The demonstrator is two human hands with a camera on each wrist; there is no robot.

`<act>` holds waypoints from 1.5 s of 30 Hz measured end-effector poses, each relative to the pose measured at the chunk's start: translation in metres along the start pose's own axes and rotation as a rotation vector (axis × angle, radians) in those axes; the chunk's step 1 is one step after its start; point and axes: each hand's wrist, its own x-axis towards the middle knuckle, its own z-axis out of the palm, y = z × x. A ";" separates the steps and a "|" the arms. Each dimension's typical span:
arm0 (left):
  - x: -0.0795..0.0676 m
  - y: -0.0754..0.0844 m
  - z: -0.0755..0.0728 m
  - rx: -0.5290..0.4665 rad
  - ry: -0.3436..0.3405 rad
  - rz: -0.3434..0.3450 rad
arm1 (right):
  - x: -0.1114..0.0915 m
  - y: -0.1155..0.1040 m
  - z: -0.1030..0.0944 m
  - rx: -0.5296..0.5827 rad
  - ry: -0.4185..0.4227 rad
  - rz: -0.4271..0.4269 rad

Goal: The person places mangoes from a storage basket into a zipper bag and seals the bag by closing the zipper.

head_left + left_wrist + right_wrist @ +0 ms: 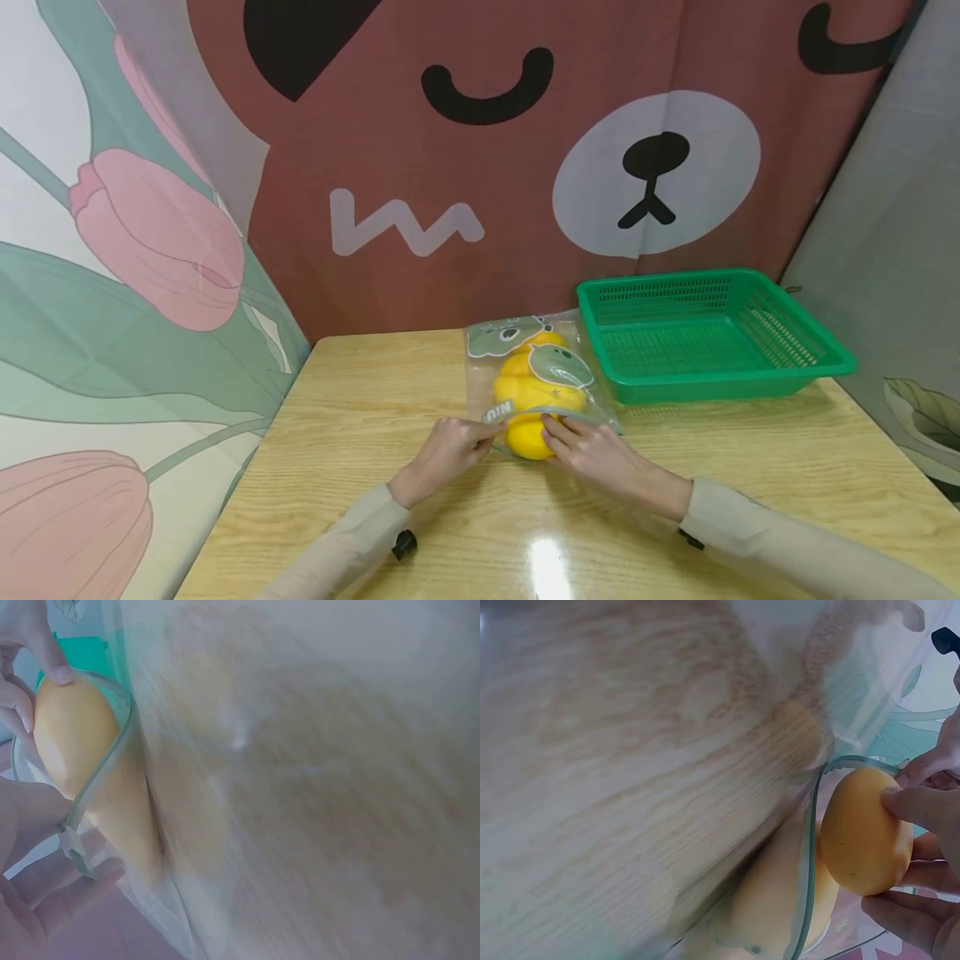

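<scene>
A clear zip bag [480, 379] with green animal prints lies on the wooden table, its mouth toward me and holding several yellow mangoes [517, 387]. My left hand [450, 447] pinches the left end of the bag's rim; in the left wrist view its fingers are around the zip slider [71, 841]. At the open mouth sits one smooth mango [864, 831], partly out past the rim. My right hand [592, 454] grips that mango with thumb and fingers, as the right wrist view shows. Deeper in, another mango [769, 900] shows through the plastic.
A green perforated plastic basket [675, 392] stands at the back right, close beside the bag. The wooden table [360, 392] reaches back to a brown bear-print cloth [375, 150]. A flower-print cloth [67, 350] hangs along the left side.
</scene>
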 end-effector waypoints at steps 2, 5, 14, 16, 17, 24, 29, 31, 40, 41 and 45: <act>0.000 0.000 0.000 -0.004 0.001 0.000 | 0.000 0.000 0.001 0.003 -0.009 0.002; 0.000 0.000 -0.001 -0.002 0.004 0.003 | 0.001 0.000 0.001 0.003 -0.023 0.012; 0.000 0.000 0.000 -0.007 0.010 0.020 | 0.004 0.001 0.003 -0.010 -0.057 0.052; 0.000 0.000 0.000 -0.010 0.011 0.021 | 0.004 0.001 0.004 -0.007 -0.060 0.058; -0.001 -0.001 0.000 -0.011 0.012 0.021 | 0.005 0.001 0.004 -0.005 -0.061 0.061; 0.000 -0.001 0.000 -0.009 0.006 0.019 | 0.007 0.001 0.006 0.024 -0.067 0.089; -0.001 -0.001 0.000 -0.009 0.000 0.017 | 0.008 0.001 0.005 0.043 -0.091 0.114; -0.001 -0.001 -0.001 -0.009 0.000 0.017 | 0.009 0.001 0.006 0.040 -0.100 0.118; 0.000 0.000 -0.001 -0.027 -0.024 0.003 | 0.009 0.000 0.011 0.035 -0.118 0.123; 0.000 0.000 -0.002 -0.025 -0.026 0.002 | 0.009 0.000 0.011 0.037 -0.117 0.127; 0.000 0.000 -0.002 -0.019 -0.029 -0.006 | 0.009 0.001 0.014 0.040 -0.124 0.140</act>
